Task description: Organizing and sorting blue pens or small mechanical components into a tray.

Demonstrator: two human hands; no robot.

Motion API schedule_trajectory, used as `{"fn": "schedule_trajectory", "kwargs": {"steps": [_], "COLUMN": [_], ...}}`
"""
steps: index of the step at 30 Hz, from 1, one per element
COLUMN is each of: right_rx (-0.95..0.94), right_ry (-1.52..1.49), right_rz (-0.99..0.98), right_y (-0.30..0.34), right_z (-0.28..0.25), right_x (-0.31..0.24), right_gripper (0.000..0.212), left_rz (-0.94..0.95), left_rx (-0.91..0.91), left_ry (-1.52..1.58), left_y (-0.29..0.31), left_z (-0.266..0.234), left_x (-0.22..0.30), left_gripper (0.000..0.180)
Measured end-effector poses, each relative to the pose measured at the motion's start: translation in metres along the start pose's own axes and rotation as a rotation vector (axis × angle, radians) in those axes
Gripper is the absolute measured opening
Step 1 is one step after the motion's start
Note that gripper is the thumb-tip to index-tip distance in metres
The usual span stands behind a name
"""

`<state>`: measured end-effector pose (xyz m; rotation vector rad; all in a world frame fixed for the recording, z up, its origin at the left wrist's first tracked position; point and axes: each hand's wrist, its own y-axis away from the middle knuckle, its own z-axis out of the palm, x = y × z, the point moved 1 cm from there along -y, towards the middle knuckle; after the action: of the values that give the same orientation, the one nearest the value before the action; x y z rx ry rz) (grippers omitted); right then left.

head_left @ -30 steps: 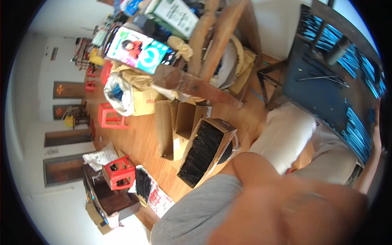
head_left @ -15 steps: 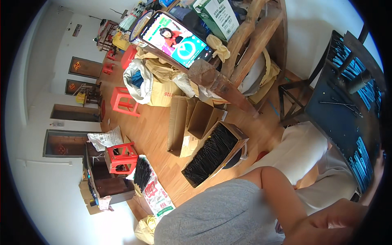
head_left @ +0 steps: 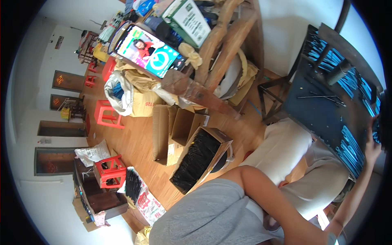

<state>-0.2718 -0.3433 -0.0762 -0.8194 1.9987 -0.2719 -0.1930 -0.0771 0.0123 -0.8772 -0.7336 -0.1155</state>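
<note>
By the edge of the partly bare table (head_left: 312,116), the right hand (head_left: 372,149) has a grip I cannot tell.

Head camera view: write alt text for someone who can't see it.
The person's right hand is at the edge of a dark table bearing bluish strips. Farther left in the picture are a lit phone and an open box of black sticks.

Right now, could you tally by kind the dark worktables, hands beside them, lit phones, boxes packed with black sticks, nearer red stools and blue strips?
Dark worktable: 1
Right hand beside it: 1
Lit phone: 1
Box packed with black sticks: 1
Nearer red stools: 2
Blue strips: too overlapped to count
Total, without strips: 6
</note>
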Motion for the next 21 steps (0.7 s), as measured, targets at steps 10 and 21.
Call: {"fn": "schedule_trajectory", "kwargs": {"steps": [10,21], "right_rx": [0.018,0.111], "right_ry": [0.078,-0.020], "right_rz": [-0.094,-0.176], "right_y": [-0.001,-0.012], "right_z": [-0.032,-0.015], "right_x": [-0.003,-0.048], "right_gripper": [0.017,0.010], "left_rz": [0.006,-0.164], "left_rx": [0.231,0.609], "left_ry": [-0.470,-1.579], "left_y": [0.038,0.054], "left_z": [-0.046,-0.100], "left_x": [0.014,0.077], "left_gripper": [0.008,0.016]}}
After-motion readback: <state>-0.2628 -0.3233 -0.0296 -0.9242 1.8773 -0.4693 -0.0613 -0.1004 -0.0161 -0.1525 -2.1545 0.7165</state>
